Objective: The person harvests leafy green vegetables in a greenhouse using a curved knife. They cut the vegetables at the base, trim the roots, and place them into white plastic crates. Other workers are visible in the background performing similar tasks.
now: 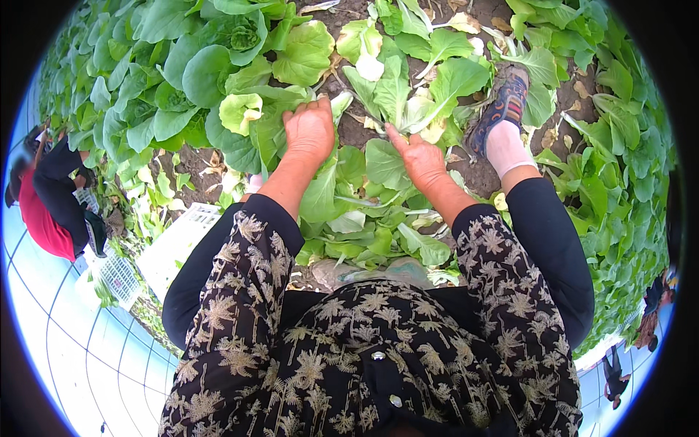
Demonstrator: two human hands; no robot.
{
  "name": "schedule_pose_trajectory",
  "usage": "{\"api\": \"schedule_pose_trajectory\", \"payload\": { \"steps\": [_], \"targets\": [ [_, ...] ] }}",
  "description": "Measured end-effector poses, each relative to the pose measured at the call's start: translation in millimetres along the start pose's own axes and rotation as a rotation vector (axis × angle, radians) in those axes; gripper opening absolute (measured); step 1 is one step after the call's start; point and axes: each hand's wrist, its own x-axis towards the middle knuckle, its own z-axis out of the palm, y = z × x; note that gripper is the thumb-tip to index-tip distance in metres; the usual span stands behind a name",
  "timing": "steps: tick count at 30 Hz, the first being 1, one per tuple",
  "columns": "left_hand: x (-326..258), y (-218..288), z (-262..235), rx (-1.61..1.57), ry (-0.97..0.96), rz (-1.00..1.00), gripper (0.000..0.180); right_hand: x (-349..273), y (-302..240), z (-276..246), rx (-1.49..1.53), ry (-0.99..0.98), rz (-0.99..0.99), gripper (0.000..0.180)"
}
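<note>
My left hand [309, 132] is closed among the leaves of a leafy green plant [275, 125], with its fingers curled round leaves at the plant's edge. To its right, my right hand [422, 162] reaches toward the pale base of another leafy green [395, 95]. Its index finger stretches out to the stems while the other fingers curl under. Whatever those curled fingers hold, if anything, is hidden. Loose green leaves [364, 233] lie heaped between my legs, below both hands.
Dense rows of leafy greens [167, 65] grow on the left and right. My shoe [506, 102] stands on soil at the right. White plastic crates [171, 244] sit at the left, near a person in a red top [47, 211]. More people [615, 375] are at the far right.
</note>
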Motion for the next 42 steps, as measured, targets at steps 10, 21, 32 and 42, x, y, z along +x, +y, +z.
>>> {"api": "schedule_pose_trajectory", "payload": {
  "steps": [10,21,32,42],
  "targets": [
    [-69,66,-68,-0.286,-0.123,0.431,0.036,2,21,2,0.168,0.072,0.079,0.068],
    [-28,20,-27,-0.152,-0.399,0.022,0.026,40,-3,-14,-0.028,0.216,-0.124,0.07],
    [-5,1,8,0.048,-0.367,0.018,0.026,60,5,-24,-0.111,0.188,-0.226,0.072],
    [-9,-8,1,-0.103,-0.459,0.059,0.032,46,17,-24,-0.177,0.104,-0.271,0.064]
  ]
}}
